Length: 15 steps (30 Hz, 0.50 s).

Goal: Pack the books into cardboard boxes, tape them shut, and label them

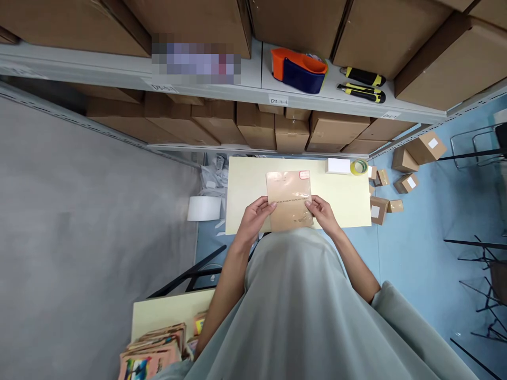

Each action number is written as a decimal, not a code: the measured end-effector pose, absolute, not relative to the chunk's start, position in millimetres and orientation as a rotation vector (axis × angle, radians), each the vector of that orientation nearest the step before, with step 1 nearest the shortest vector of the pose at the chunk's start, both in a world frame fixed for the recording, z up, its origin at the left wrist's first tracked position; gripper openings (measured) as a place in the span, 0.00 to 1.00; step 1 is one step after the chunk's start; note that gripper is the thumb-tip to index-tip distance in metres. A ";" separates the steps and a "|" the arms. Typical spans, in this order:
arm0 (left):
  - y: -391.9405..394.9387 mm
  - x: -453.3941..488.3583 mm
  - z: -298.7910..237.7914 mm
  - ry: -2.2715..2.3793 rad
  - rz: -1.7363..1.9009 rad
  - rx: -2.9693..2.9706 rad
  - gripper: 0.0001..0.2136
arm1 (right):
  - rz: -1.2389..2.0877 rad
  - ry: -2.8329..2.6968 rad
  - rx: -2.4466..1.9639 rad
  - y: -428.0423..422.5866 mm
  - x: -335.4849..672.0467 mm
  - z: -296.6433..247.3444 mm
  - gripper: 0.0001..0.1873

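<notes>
A flat tan book [289, 191] with a glossy, film-like surface is held up over the near edge of the pale yellow table [247, 179]. A line of dark print runs across its middle, and a small red-and-white label sits in its top right corner. My left hand [255, 217] grips the left edge, thumb on the front. On the opposite edge my right hand [321, 214] does the same, with its thumb over the cover. The fingers behind the book are hidden. Beyond it on the table are a white box [338, 166] and a roll of yellowish tape [358, 167].
A metal shelf [253, 71] with cardboard boxes, an orange-and-blue tape dispenser [299, 71] and utility knives [362, 84] spans the top. A white roll [203, 208] stands left of the table. Small cartons [379, 208] lie right; stacked booklets [154, 351] sit lower left.
</notes>
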<state>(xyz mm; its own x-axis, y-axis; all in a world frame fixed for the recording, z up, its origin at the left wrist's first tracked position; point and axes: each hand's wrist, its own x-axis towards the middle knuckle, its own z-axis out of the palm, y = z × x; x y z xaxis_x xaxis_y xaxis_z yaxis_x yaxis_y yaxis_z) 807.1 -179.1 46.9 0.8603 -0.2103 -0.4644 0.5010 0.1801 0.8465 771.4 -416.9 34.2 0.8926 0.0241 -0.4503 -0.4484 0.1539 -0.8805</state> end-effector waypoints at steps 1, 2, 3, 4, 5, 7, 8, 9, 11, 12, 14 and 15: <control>-178.5 807.4 46.2 0.265 -0.508 1.301 0.24 | 0.336 0.361 -1.384 -416.1 772.5 33.7 0.32; -177.8 808.0 45.7 0.262 -0.501 1.305 0.25 | 0.323 0.351 -1.387 -415.9 773.6 33.2 0.31; -176.8 808.9 45.2 0.256 -0.494 1.310 0.25 | 0.309 0.340 -1.393 -416.3 774.6 33.0 0.31; -175.4 810.2 44.9 0.247 -0.490 1.318 0.25 | 0.294 0.325 -1.401 -417.4 775.5 33.2 0.30; -173.6 811.7 44.6 0.235 -0.482 1.333 0.25 | 0.274 0.307 -1.416 -419.2 776.2 33.8 0.28; -169.0 815.4 44.4 0.177 -0.448 1.402 0.22 | 0.224 0.257 -1.476 -424.6 777.5 36.4 0.25; -166.5 817.3 44.5 0.124 -0.421 1.452 0.19 | 0.198 0.222 -1.519 -427.7 777.9 38.3 0.22; -164.1 819.0 44.7 0.062 -0.386 1.508 0.15 | 0.174 0.184 -1.566 -430.9 778.2 40.2 0.19; -160.0 821.2 45.6 -0.049 -0.312 1.603 0.08 | 0.141 0.116 -1.651 -436.0 778.2 43.8 0.14; -158.6 821.4 46.3 -0.087 -0.284 1.633 0.06 | 0.134 0.094 -1.678 -437.7 777.7 45.1 0.12; -157.0 819.5 48.1 -0.117 -0.249 1.664 0.04 | 0.125 0.077 -1.700 -439.0 775.9 46.2 0.10; -156.6 817.6 49.1 -0.118 -0.249 1.666 0.05 | 0.125 0.078 -1.698 -438.9 774.7 46.0 0.10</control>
